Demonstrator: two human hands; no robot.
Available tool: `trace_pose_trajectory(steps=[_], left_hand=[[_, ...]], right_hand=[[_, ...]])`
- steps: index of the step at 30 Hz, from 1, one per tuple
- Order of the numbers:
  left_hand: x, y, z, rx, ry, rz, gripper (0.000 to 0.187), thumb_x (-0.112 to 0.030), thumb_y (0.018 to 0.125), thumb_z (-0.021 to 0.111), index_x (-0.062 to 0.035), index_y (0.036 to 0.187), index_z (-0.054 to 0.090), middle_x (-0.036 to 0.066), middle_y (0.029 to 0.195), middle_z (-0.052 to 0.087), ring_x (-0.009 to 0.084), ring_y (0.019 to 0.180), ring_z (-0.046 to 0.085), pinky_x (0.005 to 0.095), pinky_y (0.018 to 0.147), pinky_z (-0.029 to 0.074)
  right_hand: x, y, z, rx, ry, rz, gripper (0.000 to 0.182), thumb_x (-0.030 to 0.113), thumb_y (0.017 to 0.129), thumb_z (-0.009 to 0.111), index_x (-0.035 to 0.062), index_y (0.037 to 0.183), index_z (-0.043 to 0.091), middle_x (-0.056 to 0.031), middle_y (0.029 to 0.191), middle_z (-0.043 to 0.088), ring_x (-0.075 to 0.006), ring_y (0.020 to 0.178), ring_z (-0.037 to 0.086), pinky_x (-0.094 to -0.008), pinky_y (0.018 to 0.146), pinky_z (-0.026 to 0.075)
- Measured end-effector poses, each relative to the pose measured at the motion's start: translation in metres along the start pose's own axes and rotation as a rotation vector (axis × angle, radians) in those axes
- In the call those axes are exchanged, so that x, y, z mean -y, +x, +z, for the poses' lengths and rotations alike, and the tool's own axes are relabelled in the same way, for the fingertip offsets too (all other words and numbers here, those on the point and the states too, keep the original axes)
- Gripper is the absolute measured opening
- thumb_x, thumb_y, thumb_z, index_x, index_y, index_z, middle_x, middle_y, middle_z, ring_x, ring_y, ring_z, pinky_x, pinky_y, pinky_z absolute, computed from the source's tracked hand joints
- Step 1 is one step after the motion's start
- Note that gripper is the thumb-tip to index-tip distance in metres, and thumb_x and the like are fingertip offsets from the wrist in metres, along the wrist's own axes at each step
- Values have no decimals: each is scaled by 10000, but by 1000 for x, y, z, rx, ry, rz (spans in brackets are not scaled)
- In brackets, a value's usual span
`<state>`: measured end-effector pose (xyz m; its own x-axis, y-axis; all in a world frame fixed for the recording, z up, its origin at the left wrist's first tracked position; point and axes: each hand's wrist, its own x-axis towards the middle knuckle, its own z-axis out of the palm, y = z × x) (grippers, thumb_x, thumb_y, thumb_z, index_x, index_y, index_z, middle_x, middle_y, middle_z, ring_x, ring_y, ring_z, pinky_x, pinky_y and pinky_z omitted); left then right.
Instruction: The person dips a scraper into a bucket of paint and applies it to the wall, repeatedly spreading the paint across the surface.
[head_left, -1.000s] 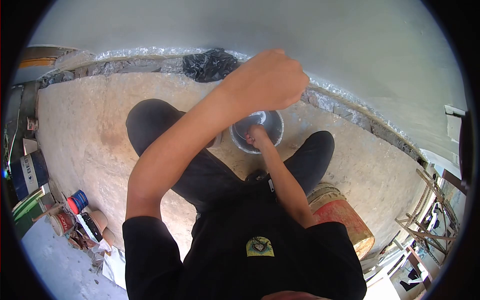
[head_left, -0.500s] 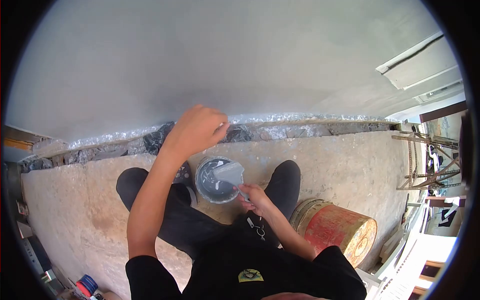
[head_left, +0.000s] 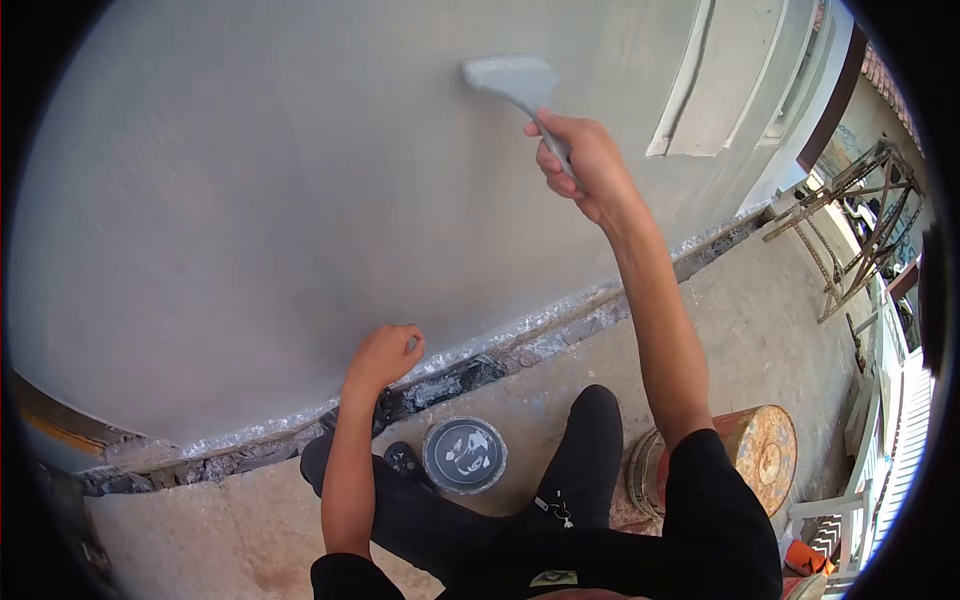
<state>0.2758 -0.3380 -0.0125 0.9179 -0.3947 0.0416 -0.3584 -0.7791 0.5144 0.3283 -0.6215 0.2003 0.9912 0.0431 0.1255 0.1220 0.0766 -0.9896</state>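
Note:
My right hand [head_left: 578, 165] grips the handle of a wide paintbrush [head_left: 512, 78] coated in grey paint. The brush head is up against the grey wall [head_left: 330, 180], at the upper middle of the view. Lower down, my left hand [head_left: 384, 356] is close to the wall's foot, its fingers curled with nothing visible in them. Between my bent legs, a round paint bucket [head_left: 465, 456] stands on the concrete floor, with grey paint and pale patches showing inside.
To my right, a stained red bucket [head_left: 765, 450] lies on its side, partly behind my arm. A rubble-filled gap [head_left: 455, 385] runs along the wall's base. Raised white-edged panels [head_left: 725, 80] are at upper right, and a rusty metal stand [head_left: 860, 225] is further off.
My right hand has lifted the paintbrush from over the paint bucket up to the wall. My left hand appears lower in view, and the view has tilted and turned.

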Motion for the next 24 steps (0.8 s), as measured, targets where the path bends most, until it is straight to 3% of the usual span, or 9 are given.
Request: trace_pose_trajectory(steps=[3,6,10,14,18,21,24], left_hand=[[-1,6,8,62,-41,1,198,-218,830,603,-64,926,682,134,686,646,317,658,631,413,632,490],[-6,8,11,103,-54,-5,207,-224,830,594,-63,927,679,139,709,655,330,692,641,420,658,500],[-7,8,14,112,-44,-8,213,-227,831,593,-59,932,677,144,721,660,330,700,644,424,667,501],[-12,6,17,132,-37,5,210,-221,836,587,-57,937,672,154,729,660,335,706,643,432,668,499],[-26,4,15,145,-41,25,213,-222,839,590,-54,949,659,157,724,655,341,704,639,432,666,496],[-28,4,15,175,-40,34,218,-229,843,591,-54,957,652,154,723,652,344,705,635,432,665,493],[-30,4,22,213,-64,-1,222,-235,847,588,-56,961,651,152,730,651,346,711,631,436,670,491]], right_hand=[[1,5,9,-32,-47,-45,273,259,976,443,8,924,539,0,531,445,-73,356,289,-244,347,211],[-64,5,6,-81,18,7,302,287,975,459,26,844,536,-5,504,432,-74,352,293,-249,337,209],[-149,-18,3,-96,102,201,297,277,975,461,31,820,522,-12,498,438,-82,335,296,-245,319,207],[-178,-27,-5,-62,75,469,264,231,969,458,17,823,513,-13,536,454,-73,358,319,-234,323,223],[-108,-3,-6,18,79,487,214,169,960,444,6,835,503,-10,584,466,-58,390,343,-213,337,246],[-12,-12,12,35,-29,207,219,182,959,458,-13,877,514,-5,575,456,-55,388,308,-218,361,237],[32,6,22,-28,-52,-98,249,215,949,492,-29,919,530,-8,554,443,-66,378,274,-243,374,209]])
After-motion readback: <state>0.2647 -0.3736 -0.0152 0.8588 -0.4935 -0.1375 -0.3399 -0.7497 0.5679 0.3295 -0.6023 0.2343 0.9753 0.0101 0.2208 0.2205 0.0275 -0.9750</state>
